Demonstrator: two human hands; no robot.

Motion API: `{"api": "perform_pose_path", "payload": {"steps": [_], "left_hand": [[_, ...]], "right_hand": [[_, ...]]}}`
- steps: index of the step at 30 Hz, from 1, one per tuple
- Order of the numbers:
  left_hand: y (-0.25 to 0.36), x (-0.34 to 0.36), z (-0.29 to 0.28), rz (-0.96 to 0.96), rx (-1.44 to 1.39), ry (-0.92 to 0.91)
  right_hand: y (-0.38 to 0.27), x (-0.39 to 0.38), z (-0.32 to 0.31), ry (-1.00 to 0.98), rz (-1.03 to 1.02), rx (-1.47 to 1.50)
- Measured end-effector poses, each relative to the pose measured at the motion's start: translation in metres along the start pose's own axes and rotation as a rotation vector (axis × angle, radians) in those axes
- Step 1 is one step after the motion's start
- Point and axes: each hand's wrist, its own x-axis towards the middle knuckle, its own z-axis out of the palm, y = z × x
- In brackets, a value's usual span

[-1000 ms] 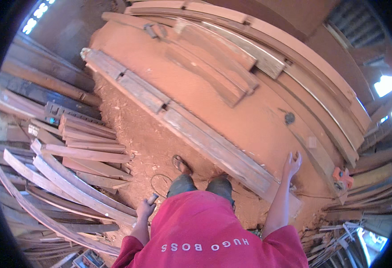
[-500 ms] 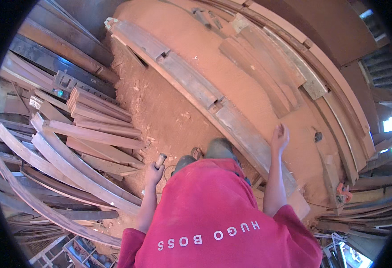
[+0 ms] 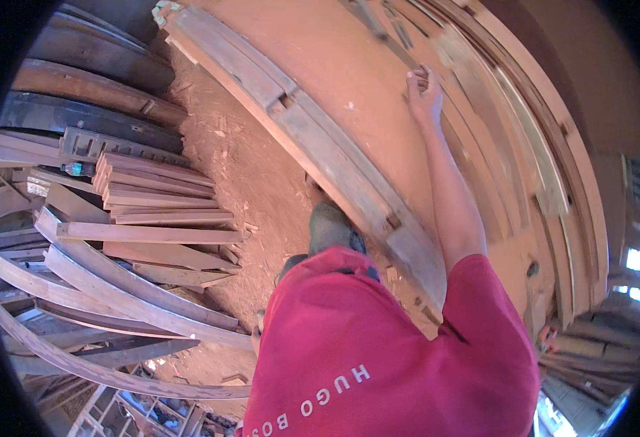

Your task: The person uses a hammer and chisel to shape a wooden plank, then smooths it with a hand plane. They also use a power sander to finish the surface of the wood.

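My right hand (image 3: 425,95) is stretched out over the sawdust-covered bench (image 3: 378,109), open with loosely curled fingers and nothing visible in them, near a dark metal tool (image 3: 378,33) and long loose boards (image 3: 473,124). Below it a long weathered beam with notches (image 3: 320,138) runs diagonally along the bench's near edge. My left hand (image 3: 258,326) is mostly hidden at the left side of my red shirt, beside a curved pale plank (image 3: 225,336); its fingers and anything in them cannot be made out.
A stack of cut boards (image 3: 159,189), several curved planks (image 3: 116,288) and dark beams (image 3: 94,102) lie on the left, with a bottle (image 3: 77,169) among them. Wood chips cover the floor (image 3: 232,146). An orange tool (image 3: 548,336) is at the right, and a wooden crate (image 3: 123,408) at lower left.
My right hand has moved forward and up toward the far boards and tool. I have leaned and stepped forward. The cylindrical object in my left hand is no longer visible behind my shirt.
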Motion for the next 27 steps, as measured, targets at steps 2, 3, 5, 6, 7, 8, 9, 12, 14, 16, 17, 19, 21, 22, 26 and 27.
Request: {"api": "perform_pose_path", "payload": {"steps": [2, 3, 5, 6, 7, 8, 9, 12, 14, 16, 17, 19, 21, 22, 26, 27], "left_hand": [[0.023, 0.018, -0.015, -0.031, 0.015, -0.046], [0.034, 0.026, -0.028, -0.048, 0.026, -0.061], [0.05, 0.042, -0.052, -0.072, 0.035, -0.072], [0.061, 0.054, -0.065, -0.081, 0.045, -0.073], [0.071, 0.063, -0.076, -0.105, 0.034, -0.054], [0.079, 0.073, -0.089, -0.121, 0.027, -0.033], [0.088, 0.082, -0.099, -0.139, 0.016, -0.008], [0.152, 0.104, -0.123, -0.14, -0.077, 0.049], [0.18, 0.116, -0.134, -0.126, -0.087, 0.075], [0.194, 0.127, -0.145, -0.12, -0.014, 0.059], [0.195, 0.13, -0.15, -0.127, -0.015, 0.055], [0.209, 0.142, -0.157, -0.093, 0.015, 0.045], [0.228, 0.157, -0.167, -0.077, 0.049, 0.036], [0.24, 0.163, -0.172, -0.086, 0.068, 0.038], [0.24, 0.212, -0.196, -0.017, 0.082, 0.049], [0.251, 0.231, -0.202, 0.062, 0.115, 0.098]], "right_hand": [[0.025, 0.059, 0.041, -0.032, -0.094, -0.262], [0.041, 0.084, 0.062, -0.05, -0.132, -0.387], [0.059, 0.134, 0.104, -0.129, -0.15, -0.522], [0.074, 0.152, 0.118, -0.172, -0.154, -0.606], [0.077, 0.165, 0.134, -0.201, -0.137, -0.686], [0.081, 0.175, 0.147, -0.23, -0.119, -0.77], [0.083, 0.184, 0.162, -0.261, -0.107, -0.853], [0.079, 0.21, 0.19, -0.402, -0.034, -1.052], [0.077, 0.225, 0.206, -0.4, -0.11, -1.135], [0.078, 0.236, 0.219, -0.393, -0.123, -1.181], [0.078, 0.24, 0.227, -0.385, -0.103, -1.182], [0.089, 0.259, 0.238, -0.374, -0.006, -1.158], [0.109, 0.287, 0.241, -0.383, 0.154, -1.099], [0.11, 0.295, 0.24, -0.408, 0.161, -1.059], [0.08, 0.311, 0.237, -0.434, 0.271, -0.699], [0.066, 0.301, 0.229, -0.409, 0.319, -0.567]]}}
